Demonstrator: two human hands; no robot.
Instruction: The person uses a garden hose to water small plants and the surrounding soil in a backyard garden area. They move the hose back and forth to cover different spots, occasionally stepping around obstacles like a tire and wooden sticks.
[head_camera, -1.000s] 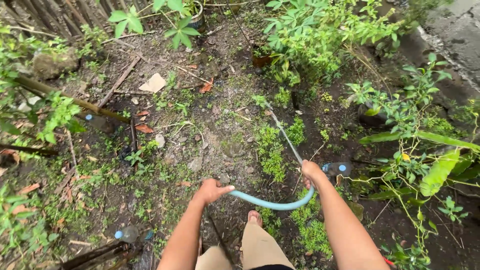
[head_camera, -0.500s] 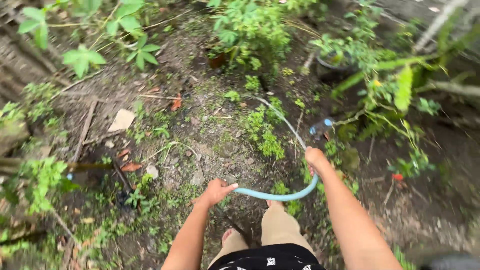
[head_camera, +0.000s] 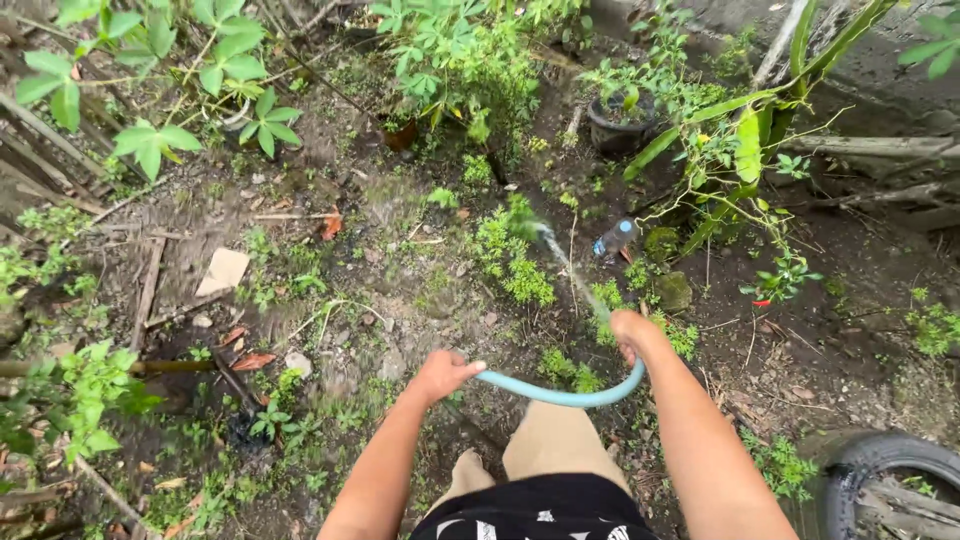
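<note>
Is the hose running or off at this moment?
Running. A stream of water shoots from the right hand toward the green plants; the left hand grips the light-blue hose.

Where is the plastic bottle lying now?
In the head view, the plastic bottle lies on the soil right of centre, just below the black pot, beyond the right hand.

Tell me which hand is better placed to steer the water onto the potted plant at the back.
Right. The right hand grips the hose at its spraying end, nearer the pot. The left hand only holds the hose farther back.
</note>
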